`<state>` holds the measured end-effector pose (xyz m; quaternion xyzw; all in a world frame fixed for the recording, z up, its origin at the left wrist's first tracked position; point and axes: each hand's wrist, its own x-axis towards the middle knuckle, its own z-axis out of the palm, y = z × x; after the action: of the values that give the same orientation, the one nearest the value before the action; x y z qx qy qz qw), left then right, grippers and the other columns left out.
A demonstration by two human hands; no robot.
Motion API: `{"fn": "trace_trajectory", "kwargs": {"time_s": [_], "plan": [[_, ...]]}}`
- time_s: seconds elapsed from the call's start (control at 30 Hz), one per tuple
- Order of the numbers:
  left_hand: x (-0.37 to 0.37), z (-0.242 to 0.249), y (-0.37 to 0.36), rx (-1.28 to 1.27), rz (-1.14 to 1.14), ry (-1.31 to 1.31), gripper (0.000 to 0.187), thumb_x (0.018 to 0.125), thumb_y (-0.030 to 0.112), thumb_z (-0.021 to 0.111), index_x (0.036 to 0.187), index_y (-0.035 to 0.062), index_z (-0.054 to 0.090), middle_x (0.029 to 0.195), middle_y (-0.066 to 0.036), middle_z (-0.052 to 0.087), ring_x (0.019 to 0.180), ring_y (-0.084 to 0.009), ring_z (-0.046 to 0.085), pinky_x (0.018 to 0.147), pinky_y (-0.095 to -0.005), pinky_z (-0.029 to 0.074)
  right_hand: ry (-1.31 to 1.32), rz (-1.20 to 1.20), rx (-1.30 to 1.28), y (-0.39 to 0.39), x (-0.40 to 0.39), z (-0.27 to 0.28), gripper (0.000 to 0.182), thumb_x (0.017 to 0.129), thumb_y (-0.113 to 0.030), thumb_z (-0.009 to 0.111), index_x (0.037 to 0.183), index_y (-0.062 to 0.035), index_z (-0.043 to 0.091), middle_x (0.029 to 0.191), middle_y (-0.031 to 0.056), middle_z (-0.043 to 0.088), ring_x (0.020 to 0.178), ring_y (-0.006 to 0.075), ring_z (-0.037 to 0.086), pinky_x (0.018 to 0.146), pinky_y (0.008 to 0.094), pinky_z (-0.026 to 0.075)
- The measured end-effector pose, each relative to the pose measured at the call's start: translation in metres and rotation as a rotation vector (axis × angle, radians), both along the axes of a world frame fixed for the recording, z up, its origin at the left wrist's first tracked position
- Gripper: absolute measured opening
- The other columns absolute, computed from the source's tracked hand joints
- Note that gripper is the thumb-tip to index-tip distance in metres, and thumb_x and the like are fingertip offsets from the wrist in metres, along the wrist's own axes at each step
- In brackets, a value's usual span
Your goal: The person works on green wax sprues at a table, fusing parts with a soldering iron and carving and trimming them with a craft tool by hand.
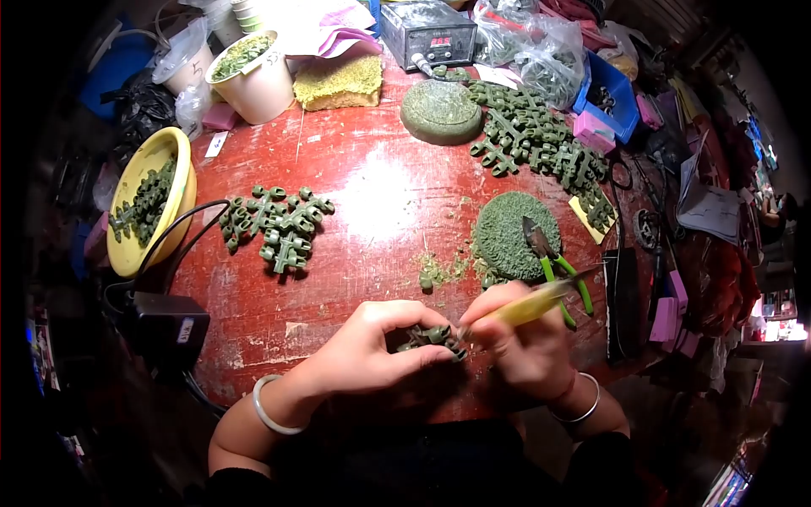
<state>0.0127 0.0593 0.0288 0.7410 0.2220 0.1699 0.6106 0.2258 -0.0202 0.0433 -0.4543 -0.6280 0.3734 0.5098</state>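
So, biggest thing first: it's a scuffed red table, shiny in the middle where the light hits. Far right there's a big heap of knobbly green pieces, and over on the left edge a yellow bowl tipped at an angle with more of them inside. Both hands are at the near edge. Left hand is curled, pinching one piece between thumb and fingers; right hand is closed around a yellow-handled tool. At the back sits a control box with a red readout, plus a pale tub further left. A smaller green batch lies just right of the bowl. Then two round pads: a rough green one with green-handled pliers lying partly across it, and a smoother one beside the heap. The yellow-handled tool is blurry, so can't tell if it's touching the held piece, which is right between the hands.
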Motion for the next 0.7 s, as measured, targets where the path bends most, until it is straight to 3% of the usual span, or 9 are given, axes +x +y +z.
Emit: {"fn": "trace_trajectory", "kwargs": {"time_s": [0.07, 0.1, 0.27, 0.43, 0.53, 0.7], "plan": [[0.001, -0.002, -0.002, -0.3, 0.125, -0.104, 0.026, 0.09, 0.009, 0.076, 0.113, -0.0009, 0.071, 0.103, -0.008, 0.074, 0.096, -0.0142, 0.067, 0.085, -0.0307, 0.054, 0.314, -0.11, -0.102, -0.002, 0.001, -0.001, 0.009, 0.095, -0.004, 0.067, 0.102, 0.0022, 0.068, 0.1, 0.0129, 0.069, 0.075, 0.0164, 0.067, 0.067, 0.0291, 0.054], [-0.001, 0.003, 0.002, -0.475, 0.113, -0.091, 0.031, 0.091, 0.005, 0.073, 0.12, -0.0019, 0.068, 0.113, -0.007, 0.07, 0.106, -0.0143, 0.065, 0.093, -0.0302, 0.052, 0.218, -0.121, -0.052, 0.0, 0.003, 0.003, 0.01, 0.094, -0.003, 0.068, 0.103, 0.0016, 0.069, 0.099, 0.0129, 0.07, 0.076, 0.0171, 0.068, 0.067, 0.0292, 0.054], [-0.003, 0.0, 0.006, -0.584, 0.146, -0.255, 0.035, 0.094, 0.006, 0.07, 0.128, -0.0009, 0.063, 0.121, -0.007, 0.068, 0.112, -0.0125, 0.062, 0.099, -0.0304, 0.05, -0.088, 0.014, 0.114, 0.008, 0.002, 0.008, 0.024, 0.082, 0.002, 0.078, 0.106, -0.0013, 0.073, 0.091, 0.0099, 0.074, 0.076, 0.0202, 0.069, 0.067, 0.0295, 0.054], [-0.005, -0.001, 0.007, -0.718, 0.114, -0.246, 0.037, 0.092, -0.001, 0.069, 0.128, -0.002, 0.062, 0.118, -0.009, 0.068, 0.112, -0.0166, 0.063, 0.1, -0.0344, 0.051, -0.253, -0.072, 0.277, 0.011, -0.001, 0.005, 0.029, 0.079, 0.003, 0.08, 0.107, -0.0031, 0.074, 0.087, 0.0068, 0.072, 0.072, 0.0178, 0.065, 0.065, 0.0298, 0.053], [-0.006, 0.003, 0.008, -0.762, 0.121, -0.255, 0.036, 0.092, -0.001, 0.069, 0.127, -0.0021, 0.062, 0.117, -0.009, 0.068, 0.11, -0.0171, 0.064, 0.098, -0.0343, 0.052, -0.204, -0.012, 0.269, 0.01, -0.001, 0.004, 0.031, 0.078, 0.002, 0.081, 0.107, -0.0038, 0.074, 0.086, 0.0056, 0.071, 0.071, 0.0171, 0.063, 0.064, 0.0292, 0.053], [-0.004, -0.001, 0.007, -0.863, 0.133, -0.345, 0.035, 0.092, -0.003, 0.068, 0.126, -0.0023, 0.062, 0.118, -0.01, 0.068, 0.11, -0.0181, 0.065, 0.097, -0.0342, 0.053, -0.235, -0.106, 0.278, 0.009, -0.002, 0.005, 0.032, 0.077, 0.003, 0.081, 0.107, -0.0027, 0.074, 0.087, 0.0058, 0.071, 0.072, 0.0166, 0.063, 0.061, 0.0279, 0.05]]}}
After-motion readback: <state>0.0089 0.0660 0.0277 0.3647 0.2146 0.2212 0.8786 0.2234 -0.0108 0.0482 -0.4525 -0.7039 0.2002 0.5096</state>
